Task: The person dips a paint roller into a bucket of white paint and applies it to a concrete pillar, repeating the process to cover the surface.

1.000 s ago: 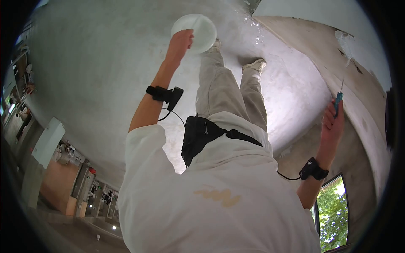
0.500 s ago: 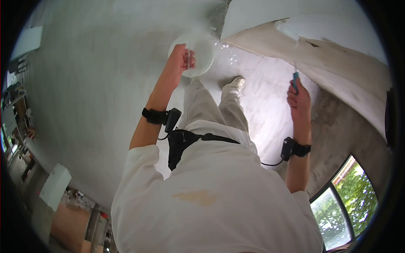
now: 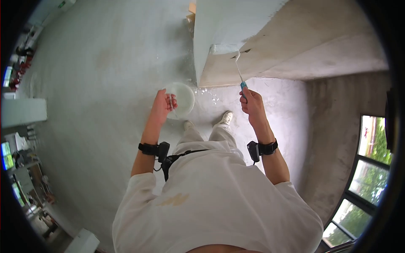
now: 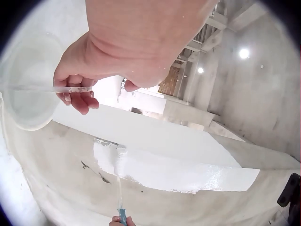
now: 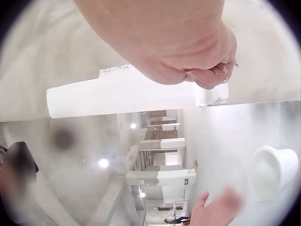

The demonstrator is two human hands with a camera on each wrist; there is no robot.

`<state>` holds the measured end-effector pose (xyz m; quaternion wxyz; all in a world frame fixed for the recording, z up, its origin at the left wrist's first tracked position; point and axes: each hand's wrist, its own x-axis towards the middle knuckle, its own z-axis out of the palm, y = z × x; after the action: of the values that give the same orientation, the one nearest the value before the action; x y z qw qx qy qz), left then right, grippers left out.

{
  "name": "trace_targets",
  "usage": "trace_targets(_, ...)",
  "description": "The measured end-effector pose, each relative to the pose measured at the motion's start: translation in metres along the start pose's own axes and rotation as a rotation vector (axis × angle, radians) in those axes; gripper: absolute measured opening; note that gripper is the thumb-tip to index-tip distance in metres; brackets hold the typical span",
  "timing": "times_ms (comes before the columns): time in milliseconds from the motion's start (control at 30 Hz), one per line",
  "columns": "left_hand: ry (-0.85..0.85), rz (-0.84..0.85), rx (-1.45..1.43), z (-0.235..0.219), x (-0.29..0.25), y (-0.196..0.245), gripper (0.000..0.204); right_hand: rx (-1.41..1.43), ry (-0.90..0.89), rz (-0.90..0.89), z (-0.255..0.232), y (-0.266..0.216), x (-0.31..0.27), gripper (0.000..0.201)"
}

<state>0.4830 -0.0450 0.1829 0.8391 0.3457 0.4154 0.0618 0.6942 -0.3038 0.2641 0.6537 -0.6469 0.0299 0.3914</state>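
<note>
The left hand (image 3: 162,105) curls round the thin handle of a round white bucket (image 3: 182,100), which hangs under it; in the left wrist view the bucket (image 4: 30,84) is beside the fingers. In the right hand (image 3: 253,105) is the blue handle (image 3: 243,85) of a paint roller, whose white roller head (image 3: 225,49) lies against the wall (image 3: 270,50). White wet paint (image 4: 160,167) covers a band of bare wall around the roller head (image 4: 121,155) in the left wrist view. The right wrist view shows the right hand (image 5: 188,61) hiding the roller handle.
Spattered white drops (image 3: 209,96) lie on the floor by the wall's foot. Shoes (image 3: 227,117) stand just behind them. A dark-framed window (image 3: 371,181) is at the right, and shelves with clutter (image 3: 31,168) are along the far left.
The right hand has moved inward with the roller, from the right side to the wall ahead. The view has turned, and the bucket and left hand now appear lower.
</note>
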Motion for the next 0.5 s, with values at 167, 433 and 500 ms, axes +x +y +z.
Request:
trace_targets(167,-0.054,-0.039,0.005,-0.001,0.009,-0.006,0.044,-0.003,-0.021,0.015,0.006,0.001,0.000,0.026)
trace_targets(433,-0.015,-0.090,0.019,0.015,0.005,-0.010,0.043,-0.049,0.011,0.093,0.007,0.049,0.067,0.030)
trace_targets(500,-0.003,-0.086,0.029,0.016,0.007,-0.013,0.043,-0.095,0.039,0.103,0.008,0.056,0.082,0.031)
